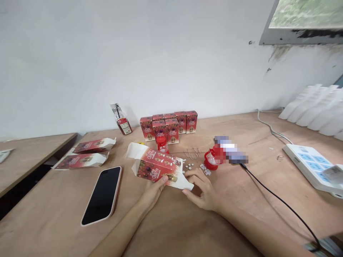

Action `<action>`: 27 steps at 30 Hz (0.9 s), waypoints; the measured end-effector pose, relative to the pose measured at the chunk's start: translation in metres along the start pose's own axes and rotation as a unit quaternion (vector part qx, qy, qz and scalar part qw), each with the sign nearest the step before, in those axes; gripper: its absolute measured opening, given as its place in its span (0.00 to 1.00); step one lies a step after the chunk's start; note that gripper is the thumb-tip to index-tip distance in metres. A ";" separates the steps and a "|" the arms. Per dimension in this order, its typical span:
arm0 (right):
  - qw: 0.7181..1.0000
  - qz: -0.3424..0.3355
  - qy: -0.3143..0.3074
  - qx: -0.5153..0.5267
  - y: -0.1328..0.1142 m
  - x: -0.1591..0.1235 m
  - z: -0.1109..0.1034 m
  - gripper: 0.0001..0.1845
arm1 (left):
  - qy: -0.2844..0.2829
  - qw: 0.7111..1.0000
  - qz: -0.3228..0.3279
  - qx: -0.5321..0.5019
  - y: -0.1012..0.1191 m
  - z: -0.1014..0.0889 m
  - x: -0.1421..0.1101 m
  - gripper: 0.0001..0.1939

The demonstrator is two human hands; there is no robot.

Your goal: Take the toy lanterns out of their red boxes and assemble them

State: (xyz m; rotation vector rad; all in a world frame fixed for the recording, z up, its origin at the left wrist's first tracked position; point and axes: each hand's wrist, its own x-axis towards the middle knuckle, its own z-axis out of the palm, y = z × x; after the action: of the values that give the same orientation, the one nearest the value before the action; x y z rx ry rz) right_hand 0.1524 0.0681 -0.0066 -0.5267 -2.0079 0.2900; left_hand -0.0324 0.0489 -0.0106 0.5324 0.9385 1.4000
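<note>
A red printed carton (160, 165) with white inner flaps opened at both ends is tilted above the table in front of me. My left hand (153, 192) grips its lower side, thumb on the printed face. My right hand (202, 189) is closed at the right-hand end flap, fingers curled and thumb beneath. Behind the carton stands a red-capped clear container (162, 144). Right of it lie bent wires (192, 153), several small round discs (189, 166), small white pieces (206, 170) and a red lantern-like item (210, 160).
Several assembled red boxes (173, 131) stand near the wall. Flattened cartons (83, 160) and a phone (102, 196) lie left. A labelled bottle (124, 125) stands behind them. Rightward are a blurred device with a black cable (278, 200), a power strip (313, 167) and white plastic pieces (313, 110).
</note>
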 end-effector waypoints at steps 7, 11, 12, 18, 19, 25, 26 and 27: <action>0.996 -0.037 -0.076 0.012 -0.002 -0.003 -0.002 0.17 | 0.026 1.000 0.002 -0.015 0.003 0.000 0.000 0.22; 0.997 -0.013 -0.067 -0.029 -0.001 -0.005 0.003 0.20 | -0.003 1.000 -0.007 -0.008 0.004 0.002 -0.002 0.27; 0.997 -0.010 -0.067 -0.036 0.000 -0.006 0.003 0.19 | -0.003 1.000 -0.004 -0.011 0.004 0.002 -0.003 0.28; 0.992 0.035 -0.120 -0.033 0.000 -0.003 0.000 0.13 | -0.003 0.999 0.012 -0.033 0.001 -0.004 0.001 0.31; 0.990 0.038 -0.134 -0.030 -0.001 -0.002 -0.001 0.12 | -0.004 0.999 0.012 -0.040 0.000 -0.006 0.002 0.31; 0.986 0.037 -0.162 -0.018 -0.004 0.000 -0.002 0.16 | 0.021 0.999 0.026 -0.037 0.000 -0.013 0.008 0.24; 0.986 0.039 -0.160 -0.022 -0.004 0.000 -0.001 0.18 | 0.033 0.998 0.033 -0.037 0.001 -0.011 0.008 0.24; 0.986 0.043 -0.159 -0.027 -0.004 -0.001 0.000 0.20 | 0.045 0.997 0.042 -0.037 0.002 -0.009 0.007 0.24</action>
State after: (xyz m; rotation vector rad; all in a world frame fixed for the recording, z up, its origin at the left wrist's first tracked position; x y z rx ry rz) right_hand 0.1515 0.0641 -0.0060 -0.6339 -2.3117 0.3926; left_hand -0.0416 0.0539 -0.0153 0.4609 0.9405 1.5396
